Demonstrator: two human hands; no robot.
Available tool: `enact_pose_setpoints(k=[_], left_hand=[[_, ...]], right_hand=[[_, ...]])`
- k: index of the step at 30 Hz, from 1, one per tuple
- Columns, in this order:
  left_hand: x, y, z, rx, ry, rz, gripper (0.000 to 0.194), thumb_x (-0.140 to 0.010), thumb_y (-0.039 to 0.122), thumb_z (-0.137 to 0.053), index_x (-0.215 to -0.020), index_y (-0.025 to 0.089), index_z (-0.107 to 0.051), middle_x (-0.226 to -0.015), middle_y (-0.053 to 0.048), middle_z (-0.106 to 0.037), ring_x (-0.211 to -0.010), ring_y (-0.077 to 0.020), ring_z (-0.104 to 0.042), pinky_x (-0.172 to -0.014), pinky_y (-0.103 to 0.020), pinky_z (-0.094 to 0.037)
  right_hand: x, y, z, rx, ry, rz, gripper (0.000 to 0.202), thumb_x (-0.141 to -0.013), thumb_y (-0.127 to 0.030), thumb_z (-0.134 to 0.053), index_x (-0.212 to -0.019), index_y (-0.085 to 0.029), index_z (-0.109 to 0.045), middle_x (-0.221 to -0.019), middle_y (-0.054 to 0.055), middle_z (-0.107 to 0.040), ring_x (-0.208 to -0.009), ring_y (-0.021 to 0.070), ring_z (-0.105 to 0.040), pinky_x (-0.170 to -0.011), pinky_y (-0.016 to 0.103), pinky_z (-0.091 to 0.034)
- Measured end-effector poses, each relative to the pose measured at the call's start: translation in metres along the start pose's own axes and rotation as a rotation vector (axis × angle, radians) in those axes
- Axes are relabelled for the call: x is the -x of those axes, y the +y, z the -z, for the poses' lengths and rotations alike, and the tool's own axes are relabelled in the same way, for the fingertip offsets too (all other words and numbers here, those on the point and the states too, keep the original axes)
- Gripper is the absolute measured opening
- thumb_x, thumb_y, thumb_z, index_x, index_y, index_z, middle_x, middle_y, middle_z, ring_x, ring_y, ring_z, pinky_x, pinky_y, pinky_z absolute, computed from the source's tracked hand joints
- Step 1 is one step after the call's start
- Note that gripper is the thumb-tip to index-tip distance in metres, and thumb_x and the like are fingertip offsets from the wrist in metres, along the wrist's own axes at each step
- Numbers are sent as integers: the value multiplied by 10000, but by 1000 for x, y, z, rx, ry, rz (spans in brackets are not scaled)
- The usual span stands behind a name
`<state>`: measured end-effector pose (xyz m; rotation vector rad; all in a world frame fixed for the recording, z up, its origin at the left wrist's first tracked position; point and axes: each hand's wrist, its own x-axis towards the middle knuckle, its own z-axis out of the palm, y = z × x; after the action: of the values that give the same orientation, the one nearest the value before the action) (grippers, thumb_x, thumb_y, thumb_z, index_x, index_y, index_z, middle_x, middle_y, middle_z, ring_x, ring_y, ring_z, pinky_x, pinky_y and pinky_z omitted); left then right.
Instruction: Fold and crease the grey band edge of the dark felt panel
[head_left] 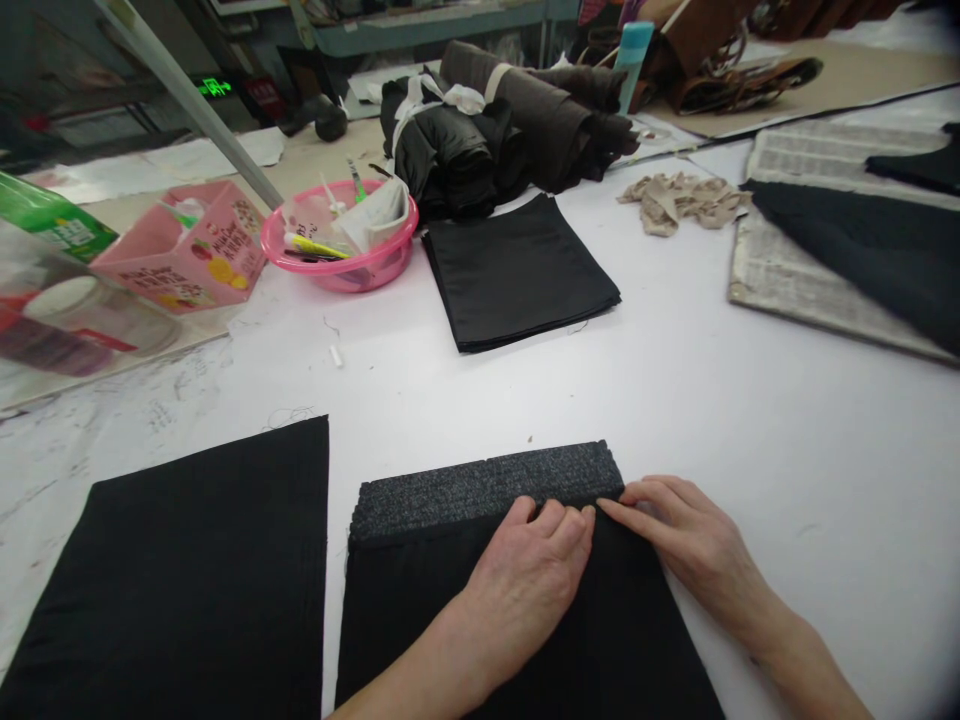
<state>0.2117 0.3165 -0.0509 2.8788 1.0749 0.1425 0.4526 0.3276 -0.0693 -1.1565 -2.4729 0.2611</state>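
Note:
A black fabric panel [420, 620] lies in front of me, with a speckled dark grey strip [472, 487] along its far edge. My left hand [534, 560] is closed, its curled fingers gripping the fabric along the seam below the strip. At the strip's right end my right hand [686, 530] pinches the fabric edge between thumb and fingers. The two hands' fingertips are close together; what lies under them is partly hidden. To the left rests a stack of black fabric [225, 570], apart from the panel.
Farther back on the white table [720, 400] sit a stack of black squares [525, 275], a pink basin [360, 278] with pens, and a pink box [195, 255]. Rolled dark fabric [540, 110] lies behind. A grey board [795, 260] with black cloth is at right.

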Motion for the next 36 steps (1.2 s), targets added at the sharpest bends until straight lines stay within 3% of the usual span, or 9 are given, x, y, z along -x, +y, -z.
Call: enact_pose_setpoints(k=[12,21,28,30,34,36], left_hand=[[-6,6,-2,20,32,26,408,-981,141,-386,-1385,81,-396,-997,-54,-529,-883,-190,-485,-786,-351,-410],[-9,8,3,42,34,13,305,-971,138,-424,-1262,95,-503,-1038,-52,-525,-905,-186,-478,-766,-338,-414],[-11,9,-2,39,24,21,378,-985,157,-389,-1356,90,-422,-1030,-62,-534,-911,-188,-488,-784,-347,-415],[-11,9,-4,35,26,18,390,-990,152,-370,-1374,95,-405,-1038,-68,-539,-918,-190,-492,-784,-347,-414],[-11,9,-6,53,40,13,405,-989,131,-361,-1390,85,-386,-1044,-69,-544,-931,-192,-496,-782,-345,-413],[-11,10,-5,61,47,14,395,-991,135,-360,-1381,82,-397,-1035,-66,-547,-921,-189,-494,-778,-343,-413]], right_hand=[[9,5,-2,-48,41,-52,291,-1000,-143,-473,-1224,-252,-625,-1041,60,-586,-966,183,-552,-847,330,-476],[13,7,-1,-94,22,-69,311,-1004,-138,-454,-1240,-263,-614,-1072,61,-580,-1001,189,-545,-866,341,-486],[15,8,-2,-155,31,-95,325,-1003,-150,-455,-1259,-285,-602,-1096,53,-578,-1026,194,-551,-890,351,-496],[16,7,0,-193,71,-149,312,-1003,-159,-461,-1249,-287,-604,-1109,45,-575,-1022,186,-561,-879,332,-502],[17,4,3,-160,271,-307,250,-981,-223,-544,-1205,-298,-626,-1110,20,-583,-974,170,-591,-849,287,-510],[17,4,4,-161,284,-301,244,-968,-234,-575,-1198,-294,-629,-1099,22,-584,-964,172,-593,-839,288,-511]])
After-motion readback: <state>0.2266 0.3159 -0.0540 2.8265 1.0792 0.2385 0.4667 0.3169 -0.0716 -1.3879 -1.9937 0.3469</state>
